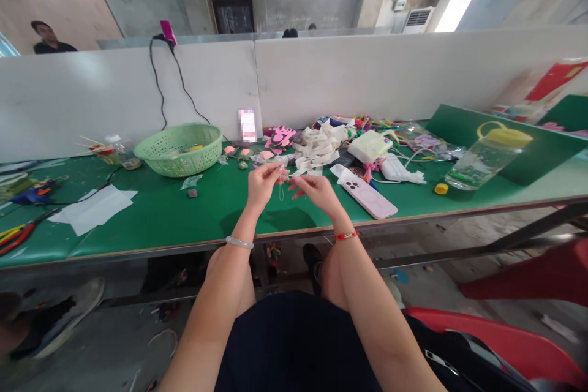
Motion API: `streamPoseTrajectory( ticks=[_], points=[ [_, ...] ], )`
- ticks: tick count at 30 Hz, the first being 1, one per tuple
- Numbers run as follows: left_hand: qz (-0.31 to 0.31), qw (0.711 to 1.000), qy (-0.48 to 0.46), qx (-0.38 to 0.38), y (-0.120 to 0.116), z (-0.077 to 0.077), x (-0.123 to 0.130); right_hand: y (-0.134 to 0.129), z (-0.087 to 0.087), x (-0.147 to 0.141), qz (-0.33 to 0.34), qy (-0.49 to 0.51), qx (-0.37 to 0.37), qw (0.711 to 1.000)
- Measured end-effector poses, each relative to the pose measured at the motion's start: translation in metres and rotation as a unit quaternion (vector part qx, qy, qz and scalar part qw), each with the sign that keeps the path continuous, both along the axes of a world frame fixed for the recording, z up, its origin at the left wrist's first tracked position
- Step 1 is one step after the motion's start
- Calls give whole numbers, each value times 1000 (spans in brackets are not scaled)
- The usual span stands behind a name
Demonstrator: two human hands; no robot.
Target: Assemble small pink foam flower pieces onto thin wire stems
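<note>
Above the green table my left hand (263,185) is closed in a pinch on a thin pale string (282,191), which hangs down in a small loop from the fingertips. My right hand (316,191) is close beside it, its fingertips almost meeting those of the left. Its thumb and finger are pressed together, and whatever they hold is too small to make out. Just beyond the hands lies a heap of cream fabric strips (321,144). To the right of my right hand is a pink phone (370,196), lying face down.
A green plastic basket (184,150) stands left of the hands. A water bottle with a yellow lid (489,156) and a yellow cap (441,188) are at the right. White paper (94,208) and red-and-yellow pliers (18,237) lie at the left. A lit phone (247,125) leans against the partition.
</note>
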State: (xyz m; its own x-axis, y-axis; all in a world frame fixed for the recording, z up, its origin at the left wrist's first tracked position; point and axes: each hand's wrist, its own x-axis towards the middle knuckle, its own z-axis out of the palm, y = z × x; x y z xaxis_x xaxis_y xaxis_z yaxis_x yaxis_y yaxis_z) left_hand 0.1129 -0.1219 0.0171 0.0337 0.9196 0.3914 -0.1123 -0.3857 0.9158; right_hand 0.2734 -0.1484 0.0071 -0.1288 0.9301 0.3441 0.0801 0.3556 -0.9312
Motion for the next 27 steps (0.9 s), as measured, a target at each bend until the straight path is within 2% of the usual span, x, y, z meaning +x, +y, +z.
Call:
streamPoseTrajectory(
  ticks=[2,4,9,27],
  points=[
    [-21,1000,21,4,0,0,1,4,4,1,-78,41,58,994],
    [-51,998,38,3,0,-1,3,8,6,-2,-102,61,98,988],
    [-100,994,50,-10,0,-2,4,12,4,-14,-86,36,123,988],
    [-126,990,63,-3,3,-8,3,13,-3,-11,-110,49,130,984]
  ],
)
